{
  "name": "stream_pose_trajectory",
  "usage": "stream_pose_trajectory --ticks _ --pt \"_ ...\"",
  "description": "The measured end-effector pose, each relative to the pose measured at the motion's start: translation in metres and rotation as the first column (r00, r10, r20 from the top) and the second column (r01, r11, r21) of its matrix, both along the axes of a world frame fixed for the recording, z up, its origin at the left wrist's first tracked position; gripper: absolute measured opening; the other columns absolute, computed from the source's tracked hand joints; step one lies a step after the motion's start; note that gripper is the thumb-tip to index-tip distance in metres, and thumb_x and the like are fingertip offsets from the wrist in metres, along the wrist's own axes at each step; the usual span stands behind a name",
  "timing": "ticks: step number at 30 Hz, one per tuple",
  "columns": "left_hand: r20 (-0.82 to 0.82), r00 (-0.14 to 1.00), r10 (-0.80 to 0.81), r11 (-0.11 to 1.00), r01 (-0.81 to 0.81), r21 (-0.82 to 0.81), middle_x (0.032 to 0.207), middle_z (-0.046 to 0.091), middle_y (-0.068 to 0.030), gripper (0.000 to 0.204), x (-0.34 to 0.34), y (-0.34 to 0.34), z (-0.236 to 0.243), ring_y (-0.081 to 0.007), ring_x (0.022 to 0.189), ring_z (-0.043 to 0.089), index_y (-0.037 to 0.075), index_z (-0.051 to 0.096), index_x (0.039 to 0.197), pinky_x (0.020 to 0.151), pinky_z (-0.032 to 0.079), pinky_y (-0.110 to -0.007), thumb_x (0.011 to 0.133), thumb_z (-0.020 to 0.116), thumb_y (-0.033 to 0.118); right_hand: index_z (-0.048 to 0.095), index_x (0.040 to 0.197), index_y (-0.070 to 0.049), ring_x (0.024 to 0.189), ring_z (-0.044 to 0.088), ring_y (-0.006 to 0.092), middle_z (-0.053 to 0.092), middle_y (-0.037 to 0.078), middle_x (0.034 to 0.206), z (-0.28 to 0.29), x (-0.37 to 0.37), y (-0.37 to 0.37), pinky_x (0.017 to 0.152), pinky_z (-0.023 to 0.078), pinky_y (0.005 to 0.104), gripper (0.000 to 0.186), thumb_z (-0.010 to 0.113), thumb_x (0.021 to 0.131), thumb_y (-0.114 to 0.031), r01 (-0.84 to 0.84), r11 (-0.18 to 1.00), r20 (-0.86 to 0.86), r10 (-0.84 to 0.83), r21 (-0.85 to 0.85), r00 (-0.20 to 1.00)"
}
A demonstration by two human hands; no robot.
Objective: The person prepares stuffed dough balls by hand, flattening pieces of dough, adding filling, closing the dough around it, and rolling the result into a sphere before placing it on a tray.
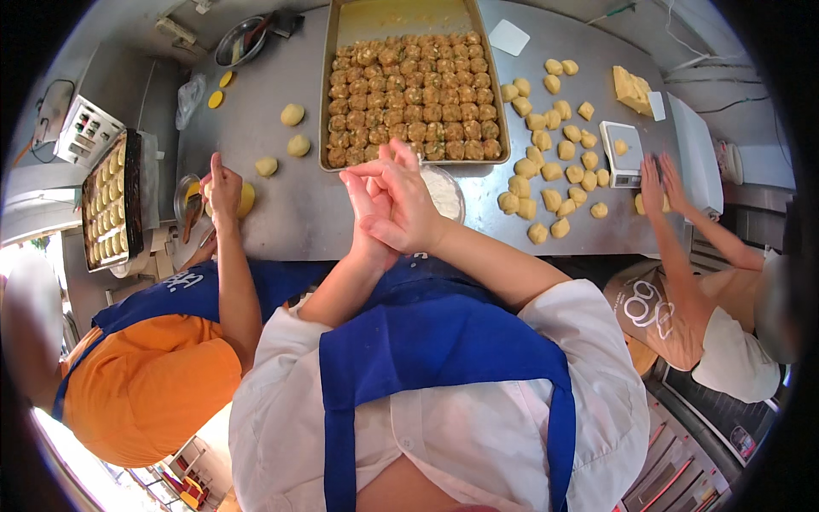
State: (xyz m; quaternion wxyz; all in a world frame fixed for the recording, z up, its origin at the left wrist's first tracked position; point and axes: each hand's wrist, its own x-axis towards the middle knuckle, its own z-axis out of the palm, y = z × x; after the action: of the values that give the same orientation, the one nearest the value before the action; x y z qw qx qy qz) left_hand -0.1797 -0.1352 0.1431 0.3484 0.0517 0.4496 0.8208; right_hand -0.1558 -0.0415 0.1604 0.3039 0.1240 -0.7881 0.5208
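Note:
My left hand (368, 209) and my right hand (403, 192) are clasped in the middle, palms pressed together and fingers curled; whatever lies between them is hidden. Just behind them is a bowl of white powder (448, 196), partly covered by my hands. Beyond that, a large tray (331, 154) holds rows of brown speckled balls (409, 94). Pale dough balls (293, 113) sit on the steel table (247, 128) to the left, and several yellow dough lumps (551, 171) are spread to the right.
Co-workers stand left in an orange sleeve (153, 384) and right with hands (661, 179) beside a scale (618, 154). A steel bowl (239, 47), yellow block (631, 90) and tray of pastries (108, 205) lie around the edges.

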Motion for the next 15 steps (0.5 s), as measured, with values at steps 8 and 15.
stream_pose_trajectory --ticks 8,15 --pt "0.242 0.968 0.067 0.998 -0.070 0.003 0.151 0.035 -0.0086 0.096 0.012 -0.004 -0.003 -0.0285 0.137 0.039 0.012 0.026 0.151 0.113 0.033 -0.044 0.086 0.020 0.083 0.066 0.101 -0.006 0.083 0.055 0.0283 0.064 0.008 0.092 -0.034 -0.004 0.006 0.101 0.035 0.0488 0.032 0.065 0.077 -0.027 -0.106 0.974 0.248 0.154 -0.199 0.956" --pt "0.483 0.863 -0.145 0.989 0.136 0.054 0.151 0.035 -0.0100 0.109 -0.006 0.002 0.006 -0.0267 0.140 0.036 0.011 0.023 0.153 0.112 0.035 -0.042 0.078 0.024 0.090 0.068 0.105 -0.008 0.089 0.061 0.0278 0.066 0.008 0.098 -0.018 -0.032 0.020 0.093 0.044 0.0436 0.028 0.069 0.080 -0.022 -0.040 0.992 0.242 0.068 -0.121 0.968"
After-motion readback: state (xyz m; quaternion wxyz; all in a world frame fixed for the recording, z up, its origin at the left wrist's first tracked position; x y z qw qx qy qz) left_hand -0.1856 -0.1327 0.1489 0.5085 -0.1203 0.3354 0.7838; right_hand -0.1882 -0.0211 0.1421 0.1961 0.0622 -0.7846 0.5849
